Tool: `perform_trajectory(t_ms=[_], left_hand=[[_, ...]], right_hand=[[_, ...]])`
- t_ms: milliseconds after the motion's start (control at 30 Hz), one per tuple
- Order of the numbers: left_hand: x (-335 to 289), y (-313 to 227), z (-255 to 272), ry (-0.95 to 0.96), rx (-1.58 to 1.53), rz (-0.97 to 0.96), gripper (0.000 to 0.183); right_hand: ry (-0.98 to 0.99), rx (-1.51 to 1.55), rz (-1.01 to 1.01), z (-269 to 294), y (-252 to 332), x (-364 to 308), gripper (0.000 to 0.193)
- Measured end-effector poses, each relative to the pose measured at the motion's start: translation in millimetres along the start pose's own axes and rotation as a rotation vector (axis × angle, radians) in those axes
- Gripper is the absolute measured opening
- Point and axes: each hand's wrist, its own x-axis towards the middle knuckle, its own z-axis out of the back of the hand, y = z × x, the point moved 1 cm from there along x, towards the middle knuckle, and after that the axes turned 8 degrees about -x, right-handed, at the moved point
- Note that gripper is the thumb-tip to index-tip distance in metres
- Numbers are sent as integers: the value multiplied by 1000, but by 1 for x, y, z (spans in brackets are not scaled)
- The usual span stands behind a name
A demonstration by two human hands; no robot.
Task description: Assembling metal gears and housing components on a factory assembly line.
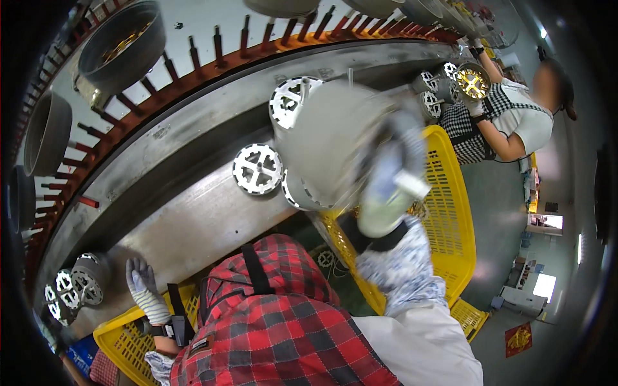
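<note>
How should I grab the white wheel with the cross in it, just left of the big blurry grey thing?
I'd take the white wheel by its outer rim, probably from the left: metal bench lies on that side, while the big grey thing crowds its right. Its notched edge should grip well.

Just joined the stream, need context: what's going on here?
The wearer's gloved right hand is at the side of a large grey drum-like part, above the metal bench and by a yellow basket; both are blurred, so the grip is unclear. The gloved left hand is open at the bench's near side. A white spoked disc sits by the drum-like part. A co-worker holds a gold-centred ring.
</note>
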Motion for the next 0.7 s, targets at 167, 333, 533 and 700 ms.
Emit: perform_trajectory(t_ms=[167,333,533,700], left_hand=[[-14,8,24,-117,-43,-49,48],[-55,3,23,-195,38,-72,48],[-94,-15,21,-295,175,-90,49],[-98,-20,62,-319,239,-28,48]], right_hand=[[-432,-601,-219,149,-160,81,27],[-380,-406,-602,205,-306,96,31],[9,-357,-879,209,-376,93,40],[-68,-557,-663,198,-309,87,47]])
